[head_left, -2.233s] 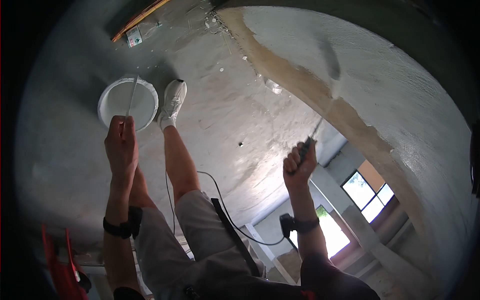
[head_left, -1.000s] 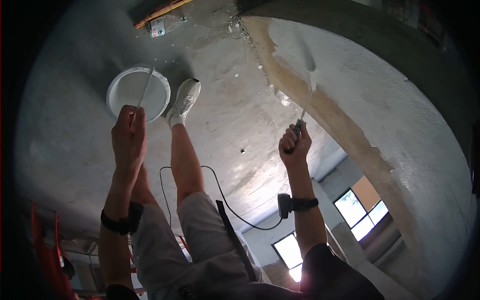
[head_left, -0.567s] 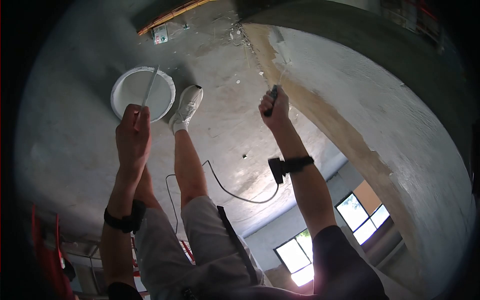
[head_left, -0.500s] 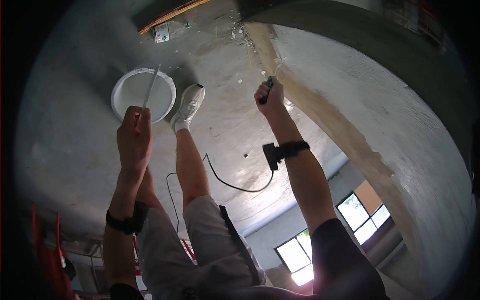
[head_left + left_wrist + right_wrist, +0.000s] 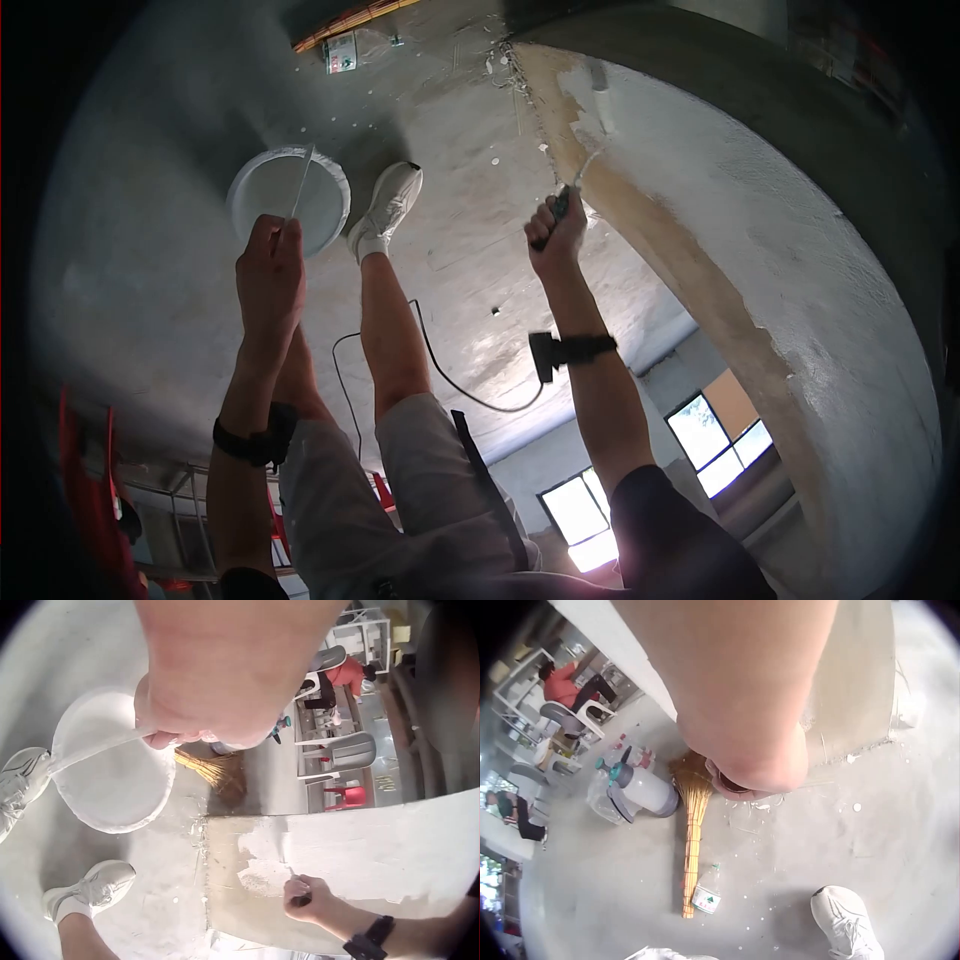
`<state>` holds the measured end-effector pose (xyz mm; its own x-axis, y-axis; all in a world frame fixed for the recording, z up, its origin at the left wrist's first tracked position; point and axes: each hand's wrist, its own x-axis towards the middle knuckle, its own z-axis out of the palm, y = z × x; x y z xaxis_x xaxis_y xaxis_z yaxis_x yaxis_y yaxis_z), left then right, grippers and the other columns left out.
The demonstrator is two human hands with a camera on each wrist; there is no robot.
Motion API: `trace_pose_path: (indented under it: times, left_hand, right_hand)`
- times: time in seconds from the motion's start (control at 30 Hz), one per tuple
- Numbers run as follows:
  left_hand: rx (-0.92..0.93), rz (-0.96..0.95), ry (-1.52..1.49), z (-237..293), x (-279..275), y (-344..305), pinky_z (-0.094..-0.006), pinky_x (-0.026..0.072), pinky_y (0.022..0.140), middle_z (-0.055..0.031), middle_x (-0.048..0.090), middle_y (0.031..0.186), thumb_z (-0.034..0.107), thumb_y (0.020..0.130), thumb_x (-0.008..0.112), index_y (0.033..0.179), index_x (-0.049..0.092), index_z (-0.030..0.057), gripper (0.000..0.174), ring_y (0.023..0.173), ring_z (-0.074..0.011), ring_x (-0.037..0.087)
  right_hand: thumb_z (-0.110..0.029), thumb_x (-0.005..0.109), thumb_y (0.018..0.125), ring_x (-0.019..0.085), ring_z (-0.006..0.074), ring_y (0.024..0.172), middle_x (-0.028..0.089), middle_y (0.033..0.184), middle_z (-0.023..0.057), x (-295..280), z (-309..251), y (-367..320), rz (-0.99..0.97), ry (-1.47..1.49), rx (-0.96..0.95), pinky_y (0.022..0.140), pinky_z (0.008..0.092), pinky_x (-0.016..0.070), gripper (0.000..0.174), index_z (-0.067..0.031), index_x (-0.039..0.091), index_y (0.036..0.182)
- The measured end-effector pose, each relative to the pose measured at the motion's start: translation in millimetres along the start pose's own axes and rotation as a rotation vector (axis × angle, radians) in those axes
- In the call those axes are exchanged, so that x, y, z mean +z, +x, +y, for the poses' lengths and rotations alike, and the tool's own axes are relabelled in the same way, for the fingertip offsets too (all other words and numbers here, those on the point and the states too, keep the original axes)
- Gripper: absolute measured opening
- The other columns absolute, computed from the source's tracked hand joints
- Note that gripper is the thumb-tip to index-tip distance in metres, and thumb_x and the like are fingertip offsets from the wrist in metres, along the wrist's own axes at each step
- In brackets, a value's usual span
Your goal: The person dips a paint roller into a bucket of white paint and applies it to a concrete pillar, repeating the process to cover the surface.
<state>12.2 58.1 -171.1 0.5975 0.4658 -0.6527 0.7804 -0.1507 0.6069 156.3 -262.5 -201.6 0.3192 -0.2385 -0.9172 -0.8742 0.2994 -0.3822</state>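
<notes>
My left hand (image 5: 270,275) pinches a thin, flat plate (image 5: 302,185), seen nearly edge-on in the head view. It overlaps the round white bucket (image 5: 344,190) on the floor. Fingers of my right hand (image 5: 558,235) curl round the dark handle (image 5: 561,207) of a putty knife; its thin shank points up towards the wall. White coating (image 5: 740,180) covers much of this wall, with a bare brown strip (image 5: 690,245) along its floor edge. In the left wrist view the knife's blade (image 5: 286,861) is at the ragged edge of the coating. The right wrist view hides most of the tool behind my hand.
A straw broom (image 5: 693,840), a plastic bottle (image 5: 707,891) and a pressure sprayer (image 5: 646,789) are on the floor past the wall's end. A cable (image 5: 470,395) hangs from my right wrist camera. Farther off, a person in red (image 5: 562,686) sits among chairs.
My right hand swept the putty knife up and left along the wall towards its far end, then shifted slightly back to the right. My left hand still holds the plate over the bucket.
</notes>
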Motion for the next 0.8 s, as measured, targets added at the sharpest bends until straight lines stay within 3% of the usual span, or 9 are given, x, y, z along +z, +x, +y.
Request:
trace_pose_path:
  times: [0.23, 0.37, 0.6, 0.8]
  left_hand:
    - [0.048, -0.017, 0.017, 9.0, 0.7, 2.6, -0.0296, 0.0389, 0.051, -0.0084, 0.049, 0.057, 0.023, 0.093, 0.049, 0.083, 0.05, 0.0016, 0.023, 0.05, -0.0159, 0.047]
    - [0.019, -0.038, -0.038, 15.8, 0.3, 2.6, -0.0254, 0.0367, 0.053, -0.0044, 0.047, 0.058, 0.022, 0.093, 0.05, 0.084, 0.05, 0.001, 0.023, 0.054, -0.0095, 0.043]
    - [0.019, 0.005, -0.246, 9.8, 5.2, -2.1, -0.0233, 0.0324, 0.053, 0.0006, 0.045, 0.061, 0.02, 0.093, 0.052, 0.083, 0.051, 0.0015, 0.021, 0.058, -0.0053, 0.039]
    - [-0.048, -0.014, -0.227, 5.9, 9.0, 0.2, -0.0231, 0.03, 0.051, 0.0018, 0.042, 0.06, 0.021, 0.093, 0.051, 0.081, 0.05, 0.0014, 0.023, 0.057, -0.0048, 0.036]
  right_hand:
    - [-0.052, 0.038, 0.093, 0.021, 0.0092, 0.032, 0.025, 0.044, -0.0044, -15.7, -28.2, -81.8, 0.043, 0.053, -0.048, 0.033, 0.024, 0.0214, 0.047, -0.0122, 0.045, 0.07]
    - [-0.055, 0.038, 0.092, 0.02, 0.0107, 0.034, 0.025, 0.046, -0.0031, -16.0, -11.8, -37.8, -0.055, 0.042, -0.006, 0.035, 0.0252, 0.0198, 0.048, -0.0125, 0.043, 0.069]
    - [-0.057, 0.039, 0.09, 0.024, 0.0117, 0.036, 0.025, 0.046, -0.0034, 25.2, 29.4, 84.7, -0.049, 0.008, 0.035, 0.038, 0.0275, 0.0235, 0.049, -0.014, 0.038, 0.066]
    - [-0.059, 0.039, 0.089, 0.024, 0.0123, 0.037, 0.025, 0.046, -0.0037, 37.8, 42.6, 84.5, 0.071, 0.005, -0.005, 0.039, 0.0281, 0.0241, 0.05, -0.0148, 0.038, 0.066]
